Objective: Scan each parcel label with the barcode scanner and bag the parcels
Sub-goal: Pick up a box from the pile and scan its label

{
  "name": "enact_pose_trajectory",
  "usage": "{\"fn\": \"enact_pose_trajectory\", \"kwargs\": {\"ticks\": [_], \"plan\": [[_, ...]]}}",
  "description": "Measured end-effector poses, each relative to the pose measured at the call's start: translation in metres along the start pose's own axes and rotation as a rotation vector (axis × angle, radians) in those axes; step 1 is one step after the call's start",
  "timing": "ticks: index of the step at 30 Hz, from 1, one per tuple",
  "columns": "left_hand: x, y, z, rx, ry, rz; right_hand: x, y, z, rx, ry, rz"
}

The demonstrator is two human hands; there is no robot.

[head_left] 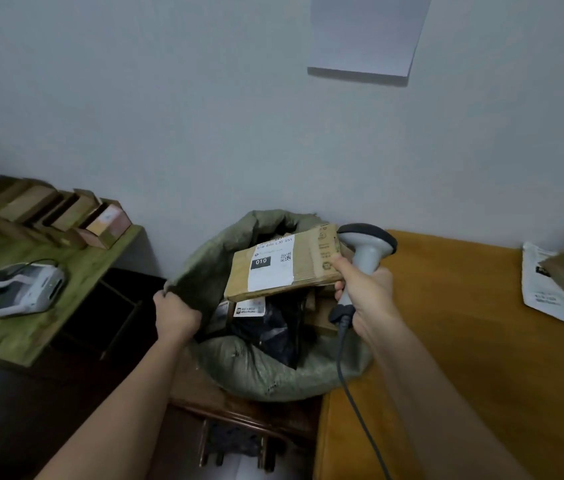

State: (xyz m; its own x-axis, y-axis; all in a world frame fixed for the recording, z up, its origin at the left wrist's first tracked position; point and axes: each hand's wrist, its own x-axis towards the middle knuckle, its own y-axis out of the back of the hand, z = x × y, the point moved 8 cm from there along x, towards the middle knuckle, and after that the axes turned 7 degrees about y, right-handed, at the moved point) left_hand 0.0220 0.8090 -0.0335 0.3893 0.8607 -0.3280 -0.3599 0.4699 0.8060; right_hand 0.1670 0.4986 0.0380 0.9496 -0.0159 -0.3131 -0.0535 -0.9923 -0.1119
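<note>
— Where's the cardboard parcel (282,263)?
— Over the mouth of the green woven sack (273,372), label up, long axis left to right, "010" showing.
— Who's holding it?
— The right hand (365,289) clamps parcel and barcode scanner (363,251) together, head up. The left hand (175,313) grips the sack's rim.

White label (271,266) on cardboard parcel (311,261): "010" in white on a black block; digits along its far edge blurred. Other print illegible.
</note>
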Motion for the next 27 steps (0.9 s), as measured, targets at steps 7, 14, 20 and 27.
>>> {"fn": "enact_pose_trajectory", "kwargs": {"ticks": [7, 14, 20, 27], "plan": [[-0.009, 0.021, 0.007, -0.107, -0.137, 0.132, -0.011, -0.051, 0.027, -0.035, -0.063, -0.12], [-0.009, -0.003, 0.012, 0.038, -0.178, -0.037, -0.011, -0.027, 0.005, -0.076, -0.002, -0.129], [-0.032, -0.022, 0.048, 0.313, -0.058, 0.061, -0.006, 0.036, -0.022, -0.081, 0.037, -0.058], [-0.119, -0.079, 0.169, 0.317, -0.433, 0.165, 0.007, 0.161, -0.054, -0.068, 0.096, 0.081]]}}
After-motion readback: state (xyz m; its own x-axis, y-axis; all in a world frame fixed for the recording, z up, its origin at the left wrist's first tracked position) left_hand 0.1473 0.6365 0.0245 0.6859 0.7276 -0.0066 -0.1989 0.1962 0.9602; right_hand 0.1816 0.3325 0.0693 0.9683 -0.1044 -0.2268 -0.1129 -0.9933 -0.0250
